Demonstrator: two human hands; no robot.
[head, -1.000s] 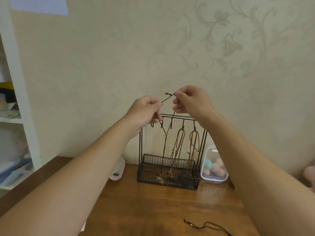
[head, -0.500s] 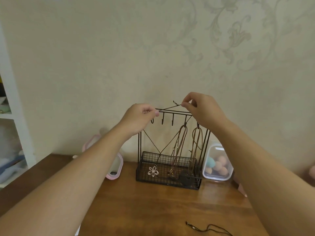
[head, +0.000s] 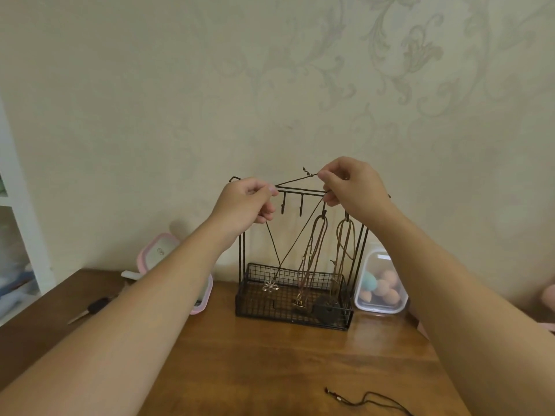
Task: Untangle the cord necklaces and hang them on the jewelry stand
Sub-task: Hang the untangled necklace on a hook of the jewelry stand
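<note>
Wooden counter (head: pixel 270 370) nearest me carries one loose black cord (head: pixel 369 402), slack and not yet hung. Farther back, on the jewelry stand (head: pixel 241 259), two brown necklaces (head: pixel 313 253) already hang from the right-hand hooks; two hooks (head: pixel 283 205) to their left are bare. My left hand (head: pixel 243 205) and right hand (head: pixel 351 184) each pinch the cord necklace (head: pixel 295 180) just above the top rail, a short span between them rising slightly rightward. Its two strands fall in a V, long axis vertical, flower pendant (head: pixel 270 286) pointing down at the basket front; whether it touches the mesh, I can't tell. I judge this roughly half done.
</note>
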